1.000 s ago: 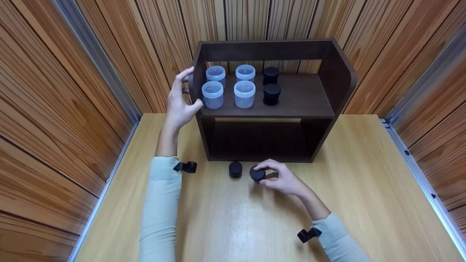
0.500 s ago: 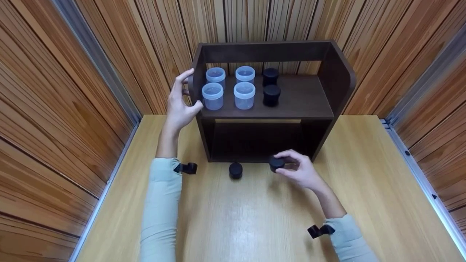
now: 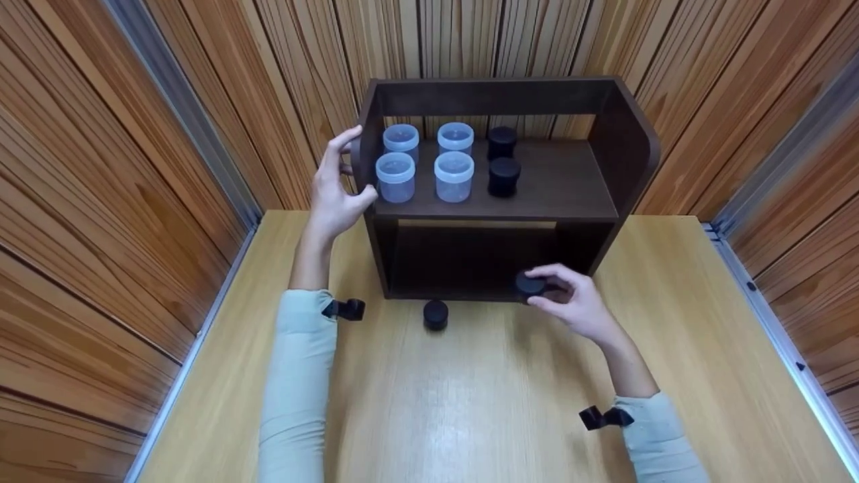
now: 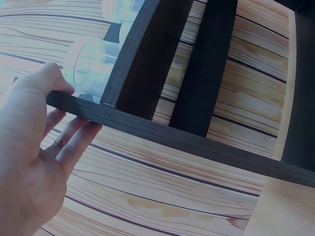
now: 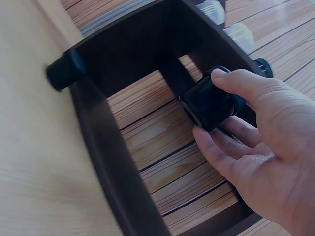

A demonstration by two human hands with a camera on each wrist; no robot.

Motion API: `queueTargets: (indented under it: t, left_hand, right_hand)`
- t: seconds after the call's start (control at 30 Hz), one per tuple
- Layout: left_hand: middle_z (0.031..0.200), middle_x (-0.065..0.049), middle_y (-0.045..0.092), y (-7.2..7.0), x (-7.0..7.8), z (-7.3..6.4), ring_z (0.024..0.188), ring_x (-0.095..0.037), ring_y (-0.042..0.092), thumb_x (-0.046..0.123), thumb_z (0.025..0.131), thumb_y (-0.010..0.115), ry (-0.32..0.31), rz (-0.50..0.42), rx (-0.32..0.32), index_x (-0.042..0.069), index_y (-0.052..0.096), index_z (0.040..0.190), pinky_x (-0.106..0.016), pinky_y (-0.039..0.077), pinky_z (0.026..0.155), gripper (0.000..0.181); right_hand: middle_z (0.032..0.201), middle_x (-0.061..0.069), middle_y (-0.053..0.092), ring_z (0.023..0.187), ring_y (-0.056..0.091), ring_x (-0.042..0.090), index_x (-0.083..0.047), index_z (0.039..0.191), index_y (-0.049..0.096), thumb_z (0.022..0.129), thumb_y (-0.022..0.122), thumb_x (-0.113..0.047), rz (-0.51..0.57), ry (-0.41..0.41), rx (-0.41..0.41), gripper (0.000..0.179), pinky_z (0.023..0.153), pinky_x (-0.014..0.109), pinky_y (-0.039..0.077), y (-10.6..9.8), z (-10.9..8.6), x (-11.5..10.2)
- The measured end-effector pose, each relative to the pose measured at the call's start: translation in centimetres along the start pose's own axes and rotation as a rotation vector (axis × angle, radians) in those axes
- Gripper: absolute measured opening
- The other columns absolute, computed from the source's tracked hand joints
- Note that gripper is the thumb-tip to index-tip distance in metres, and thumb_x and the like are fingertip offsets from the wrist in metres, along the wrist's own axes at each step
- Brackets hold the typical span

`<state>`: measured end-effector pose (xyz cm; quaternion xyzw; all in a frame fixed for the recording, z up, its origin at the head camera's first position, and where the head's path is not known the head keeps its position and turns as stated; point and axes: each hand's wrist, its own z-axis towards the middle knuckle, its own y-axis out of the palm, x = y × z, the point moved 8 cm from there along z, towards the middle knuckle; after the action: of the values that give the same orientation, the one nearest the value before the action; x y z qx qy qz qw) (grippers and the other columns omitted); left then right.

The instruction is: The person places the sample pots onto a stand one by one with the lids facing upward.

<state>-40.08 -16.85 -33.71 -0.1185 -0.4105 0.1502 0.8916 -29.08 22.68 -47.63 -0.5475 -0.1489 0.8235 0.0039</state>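
My left hand (image 3: 337, 201) grips the left side panel of the dark brown two-tier shelf (image 3: 570, 178), thumb inside and fingers outside, as the left wrist view also shows. Between the thumb and fingers of my right hand (image 3: 577, 305) is a small black lidded jar (image 3: 529, 284), held in front of the lower opening toward the right. The right wrist view shows this black jar (image 5: 206, 103) pinched near its ends. A second black jar (image 3: 435, 315) stands on the table in front of the shelf.
On the upper tier stand several translucent jars (image 3: 453, 178) at the left, then two black jars (image 3: 503, 178) one behind the other. Wood-patterned walls (image 3: 134, 134) enclose the light wooden table (image 3: 429, 402) at the back and sides.
My right hand has lifted the black jar from beside the other one and carried it right and toward the shelf's lower opening. My left hand keeps its hold on the side panel.
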Motion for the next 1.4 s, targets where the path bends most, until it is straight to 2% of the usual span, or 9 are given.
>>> queueTargets:
  t: [0.3, 0.6, 0.83, 1.1, 1.23, 1.4]
  left_hand:
    - [0.145, -0.018, 0.065, 0.0, -0.1, 0.0, 0.134, -0.025, 0.06, -0.001, 0.088, 0.075, -0.004, -0.01, 0.0, 0.013, 0.049, 0.163, -0.049, 0.054, 0.109, 0.081]
    - [0.148, -0.016, 0.064, 0.0, -0.1, 0.0, 0.134, -0.023, 0.06, -0.001, 0.088, 0.076, -0.004, -0.002, -0.002, 0.014, 0.05, 0.162, -0.037, 0.054, 0.106, 0.08]
    - [0.148, -0.017, 0.064, 0.1, 0.0, 0.0, 0.134, -0.023, 0.06, -0.002, 0.087, 0.074, 0.009, -0.009, -0.002, 0.012, 0.049, 0.163, -0.039, 0.054, 0.107, 0.081]
    - [0.148, -0.016, 0.065, 0.2, 0.0, 0.1, 0.136, -0.024, 0.059, -0.003, 0.088, 0.074, 0.008, -0.014, -0.003, 0.013, 0.049, 0.163, -0.045, 0.053, 0.108, 0.08]
    - [0.147, -0.017, 0.065, 0.2, 0.0, 0.0, 0.135, -0.024, 0.06, -0.003, 0.088, 0.074, 0.01, -0.015, -0.006, 0.012, 0.049, 0.163, -0.045, 0.054, 0.108, 0.08]
    - [0.145, -0.018, 0.065, 0.0, 0.2, 0.0, 0.133, -0.025, 0.061, -0.002, 0.087, 0.075, 0.014, -0.014, -0.001, 0.012, 0.05, 0.162, -0.037, 0.053, 0.106, 0.08]
  right_hand:
    - [0.128, -0.013, 0.076, 0.114, 0.075, 0.002, 0.019, 0.13, 0.068, 0.09, 0.076, 0.023, 0.04, -0.021, 0.064, 0.041, 0.093, 0.017, 0.064, -1.6, 1.4, -3.1]
    - [0.126, -0.011, 0.078, 0.116, 0.075, 0.002, 0.023, 0.132, 0.065, 0.089, 0.076, 0.024, 0.087, -0.116, 0.12, 0.044, 0.095, 0.017, 0.064, -2.8, 3.0, -6.4]
    - [0.128, -0.008, 0.078, 0.115, 0.077, 0.003, 0.023, 0.132, 0.066, 0.088, 0.076, 0.024, 0.135, -0.149, 0.221, 0.044, 0.096, 0.017, 0.064, -4.2, 4.2, -8.1]
    - [0.128, -0.003, 0.08, 0.114, 0.079, 0.008, 0.02, 0.131, 0.069, 0.091, 0.076, 0.021, 0.168, -0.185, 0.273, 0.041, 0.097, 0.02, 0.065, -5.3, 5.4, -9.6]
    - [0.127, -0.004, 0.08, 0.114, 0.079, 0.008, 0.016, 0.132, 0.071, 0.092, 0.076, 0.018, 0.153, -0.179, 0.305, 0.04, 0.095, 0.019, 0.065, -5.8, 6.3, -10.1]
    - [0.123, -0.008, 0.08, 0.111, 0.079, 0.006, 0.015, 0.131, 0.072, 0.092, 0.078, 0.014, 0.073, -0.171, 0.339, 0.039, 0.092, 0.018, 0.065, -6.1, 7.9, -10.8]
